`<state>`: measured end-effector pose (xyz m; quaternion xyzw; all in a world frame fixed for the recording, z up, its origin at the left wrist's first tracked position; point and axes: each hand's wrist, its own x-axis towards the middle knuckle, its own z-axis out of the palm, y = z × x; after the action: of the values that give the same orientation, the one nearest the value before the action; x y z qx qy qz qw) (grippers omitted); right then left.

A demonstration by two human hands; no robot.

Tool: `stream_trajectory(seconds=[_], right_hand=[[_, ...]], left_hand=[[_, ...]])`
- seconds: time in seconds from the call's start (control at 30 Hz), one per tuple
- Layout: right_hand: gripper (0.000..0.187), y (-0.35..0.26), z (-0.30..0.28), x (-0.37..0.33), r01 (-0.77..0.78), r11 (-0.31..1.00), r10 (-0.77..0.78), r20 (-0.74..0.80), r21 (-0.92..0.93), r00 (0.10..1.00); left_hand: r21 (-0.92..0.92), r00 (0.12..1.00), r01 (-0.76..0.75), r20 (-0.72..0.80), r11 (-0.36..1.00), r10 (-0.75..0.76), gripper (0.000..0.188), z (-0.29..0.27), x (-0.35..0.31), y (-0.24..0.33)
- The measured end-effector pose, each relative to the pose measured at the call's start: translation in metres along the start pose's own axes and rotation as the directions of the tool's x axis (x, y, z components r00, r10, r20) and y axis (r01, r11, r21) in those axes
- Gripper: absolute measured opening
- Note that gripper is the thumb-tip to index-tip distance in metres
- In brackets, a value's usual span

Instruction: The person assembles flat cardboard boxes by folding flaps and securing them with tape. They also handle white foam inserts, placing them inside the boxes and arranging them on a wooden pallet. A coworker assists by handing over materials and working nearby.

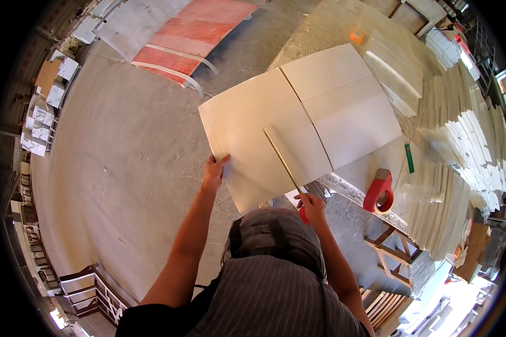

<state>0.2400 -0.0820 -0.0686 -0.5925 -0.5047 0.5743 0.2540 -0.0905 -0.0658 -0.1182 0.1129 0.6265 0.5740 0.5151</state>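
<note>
A large off-white cardboard sheet (247,123) lies in front of me, with a dark slit across it and a crease on its far-right half. My left hand (212,173) grips its near-left edge, thumb on top and fingers underneath. In my right hand (315,208), closed at the near edge, is a tape measure (281,158); its narrow yellow blade reaches out over the sheet. A bit of its red case shows beneath the fingers, and the rest is hidden by the hand.
To the right, a red tape dispenser (378,194), a clear plastic bottle (421,194) and a green strip-shaped tool (409,158) lie near stacked pale sheets (461,129). A wooden frame (396,253) stands below. Red-topped panels (199,28) rest beyond on the concrete floor (123,168).
</note>
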Motion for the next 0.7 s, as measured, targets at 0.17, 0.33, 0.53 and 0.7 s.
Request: stream_trajectory(seconds=[0.17, 0.33, 0.53, 0.7], right_hand=[[0.027, 0.0, 0.018, 0.031, -0.002, 0.999, 0.001, -0.033, -0.035, 0.999], [0.027, -0.002, 0.021, 0.043, -0.018, 0.994, 0.013, -0.053, -0.109, 0.999], [0.027, -0.006, 0.021, 0.043, -0.069, 0.984, 0.056, -0.084, -0.162, 0.995], [0.028, -0.008, 0.022, 0.04, -0.096, 0.966, 0.07, -0.113, -0.24, 0.991]], left_hand=[[-0.107, 0.998, -0.056, 0.004, 0.993, 0.056, 0.035, 0.006, -0.003, -0.008], [-0.106, 0.996, -0.065, 0.05, 0.992, 0.071, 0.032, -0.002, -0.001, -0.014], [-0.104, 0.996, -0.055, 0.068, 0.993, 0.062, 0.031, 0.005, -0.005, -0.007], [-0.073, 0.999, -0.036, 0.025, 0.997, 0.038, 0.037, 0.004, -0.004, -0.008]])
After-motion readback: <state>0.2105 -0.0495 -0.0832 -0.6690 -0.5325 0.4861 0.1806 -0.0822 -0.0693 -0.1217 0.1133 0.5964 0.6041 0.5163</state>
